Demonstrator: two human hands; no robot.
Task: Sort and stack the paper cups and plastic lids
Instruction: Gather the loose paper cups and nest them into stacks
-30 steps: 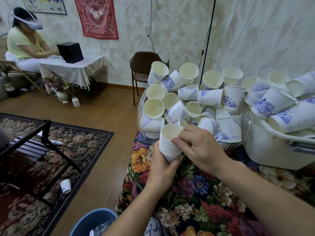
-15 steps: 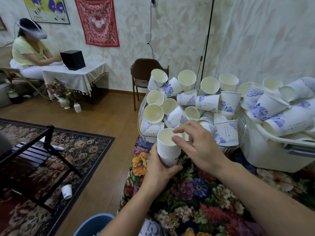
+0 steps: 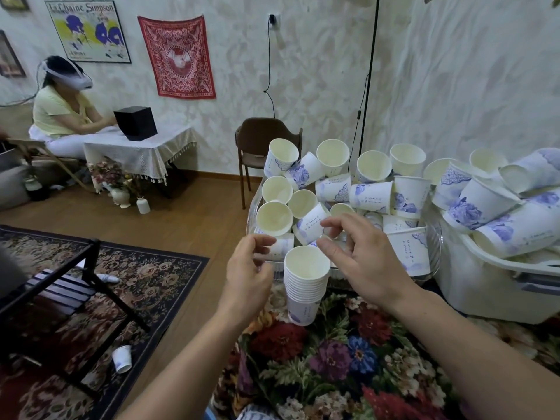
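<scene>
A stack of nested white paper cups point(image 3: 305, 283) with blue print stands upright on the floral tablecloth point(image 3: 333, 359). My left hand point(image 3: 248, 277) hovers just left of the stack with fingers loosely curled and holds nothing. My right hand point(image 3: 360, 259) is above and to the right of the stack, its fingers spread, empty, with the fingertips near the loose cups. Behind the stack, a clear tray point(image 3: 434, 250) is heaped with several loose cups point(image 3: 371, 197). A white tub point(image 3: 485, 295) on the right holds several more cups point(image 3: 485, 207). No lids are in sight.
One cup point(image 3: 122, 359) lies on the patterned rug beside a low black table point(image 3: 54, 280) at the left. A brown chair point(image 3: 260, 144) stands behind the tray by the wall. A person with a headset sits at a small table point(image 3: 136, 153) at the far left.
Both hands have let go of the cup stack, which now stands on the tablecloth. They have lifted and opened, the right one towards the loose cups.
</scene>
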